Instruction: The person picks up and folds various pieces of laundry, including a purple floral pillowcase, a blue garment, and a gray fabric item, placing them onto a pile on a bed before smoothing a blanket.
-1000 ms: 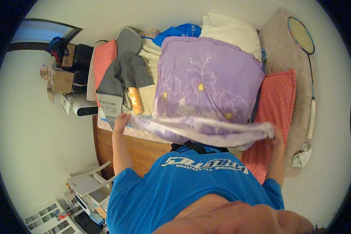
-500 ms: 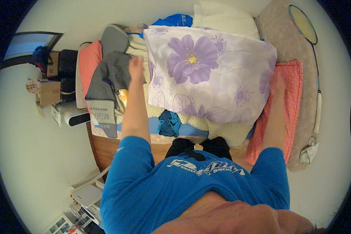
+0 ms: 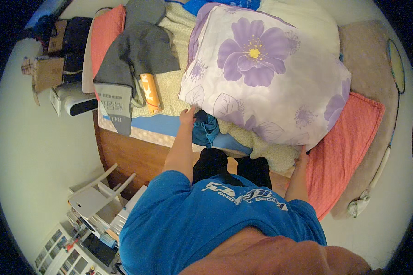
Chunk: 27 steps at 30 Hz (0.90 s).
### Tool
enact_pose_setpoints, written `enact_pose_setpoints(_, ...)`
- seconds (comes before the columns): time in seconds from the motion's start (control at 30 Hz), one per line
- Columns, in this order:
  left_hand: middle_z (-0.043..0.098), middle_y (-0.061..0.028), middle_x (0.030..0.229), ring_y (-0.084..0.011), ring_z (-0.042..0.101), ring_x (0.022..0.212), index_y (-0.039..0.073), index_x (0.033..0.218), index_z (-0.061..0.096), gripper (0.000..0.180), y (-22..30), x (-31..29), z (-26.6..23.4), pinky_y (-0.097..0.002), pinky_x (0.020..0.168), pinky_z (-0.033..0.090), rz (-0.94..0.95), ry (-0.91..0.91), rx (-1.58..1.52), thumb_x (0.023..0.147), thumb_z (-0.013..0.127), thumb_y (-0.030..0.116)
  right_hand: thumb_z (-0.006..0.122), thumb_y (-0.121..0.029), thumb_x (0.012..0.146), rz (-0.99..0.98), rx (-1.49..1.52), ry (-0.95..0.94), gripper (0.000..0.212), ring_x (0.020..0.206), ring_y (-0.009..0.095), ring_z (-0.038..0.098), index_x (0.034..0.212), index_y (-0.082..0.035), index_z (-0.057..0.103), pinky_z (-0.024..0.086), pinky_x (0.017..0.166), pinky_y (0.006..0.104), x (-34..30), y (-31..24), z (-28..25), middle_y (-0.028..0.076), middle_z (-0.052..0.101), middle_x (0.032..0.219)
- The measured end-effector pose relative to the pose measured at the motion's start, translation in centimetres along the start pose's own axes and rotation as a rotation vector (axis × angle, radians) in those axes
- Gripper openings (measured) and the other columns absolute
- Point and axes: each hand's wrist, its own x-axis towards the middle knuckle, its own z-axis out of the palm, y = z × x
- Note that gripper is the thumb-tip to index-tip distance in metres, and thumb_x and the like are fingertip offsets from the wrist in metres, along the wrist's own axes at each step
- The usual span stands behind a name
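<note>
A folded quilt (image 3: 303,68) in white fabric with large purple flowers lies on the bed. My left hand (image 3: 188,115) is closed at its near left edge, right beside a crumpled teal cloth (image 3: 205,130). At the near right corner, my right hand (image 3: 302,156) is closed on the quilt's edge, its fingers partly hidden by the fabric. A red textured cloth (image 3: 346,151) spreads to the right of that hand. Beneath the quilt shows a cream quilted layer (image 3: 270,153).
To the left lie a grey garment (image 3: 142,50), an orange tube (image 3: 150,94), a grey printed bag (image 3: 114,107) and a red pillow (image 3: 108,39). A badminton racket (image 3: 383,169) rests along the right side. A white chair (image 3: 89,201) and cardboard boxes (image 3: 49,73) stand at the left.
Both hands have come nearer to my body, from the quilt's sides to its near edge. The quilt now sits slightly turned, and the whole view has shifted.
</note>
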Motion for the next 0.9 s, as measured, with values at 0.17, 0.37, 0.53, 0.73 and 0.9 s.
enact_pose_setpoints(0.17,0.052,-0.0059,0.082,-0.0190,0.048,0.070,0.005,0.095,0.051,0.046,2.1,0.5,2.6,-0.0344,0.060,0.039,-0.297,-0.005,-0.298,0.061,0.071,0.027,0.072,-0.039,0.055,-0.075,-0.013,0.007,0.058,0.059,0.020,0.048,0.096,-0.005,0.049,0.037,0.043,0.0306,-5.1,-3.2,2.4,0.008,0.052,0.074)
enact_pose_setpoints(0.37,0.053,-0.0096,0.099,-0.0247,0.050,0.089,0.006,0.106,0.047,0.043,3.3,2.1,6.4,-0.0435,0.075,0.040,-0.383,-0.380,-0.660,0.070,0.064,0.019,0.065,-0.023,0.064,-0.252,0.207,-0.083,0.034,0.056,0.018,0.051,0.089,-0.004,0.052,0.038,0.045,0.0242,1.5,-0.5,-1.2,0.007,0.056,0.074)
enact_pose_setpoints(0.53,0.049,-0.0112,0.109,-0.0284,0.046,0.101,0.004,0.112,0.042,0.041,5.2,0.8,4.4,-0.0443,0.085,0.039,-0.185,-0.428,-0.709,0.076,0.056,0.016,0.055,-0.021,0.072,-0.523,0.001,-0.220,0.024,0.063,0.020,0.055,0.085,-0.001,0.055,0.043,0.050,0.0289,-6.1,-3.9,1.3,0.008,0.058,0.076)
enact_pose_setpoints(0.73,0.046,-0.0132,0.112,-0.0278,0.046,0.102,0.000,0.116,0.037,0.041,6.1,-2.0,1.3,-0.0425,0.085,0.039,0.013,-0.372,-0.722,0.081,0.047,0.020,0.051,-0.021,0.073,-0.229,0.216,0.132,0.023,0.061,0.021,0.054,0.084,-0.001,0.055,0.043,0.048,0.0324,-2.1,-0.5,0.5,0.010,0.056,0.072)
enact_pose_setpoints(0.9,0.044,-0.0130,0.114,-0.0267,0.043,0.105,0.001,0.117,0.036,0.039,9.0,-5.5,-3.4,-0.0434,0.086,0.037,0.112,-0.273,-0.659,0.083,0.044,0.020,0.058,-0.019,0.072,0.035,0.636,-0.040,0.016,0.051,0.020,0.049,0.081,-0.007,0.052,0.041,0.043,0.0297,-2.4,0.3,2.5,0.005,0.052,0.064)
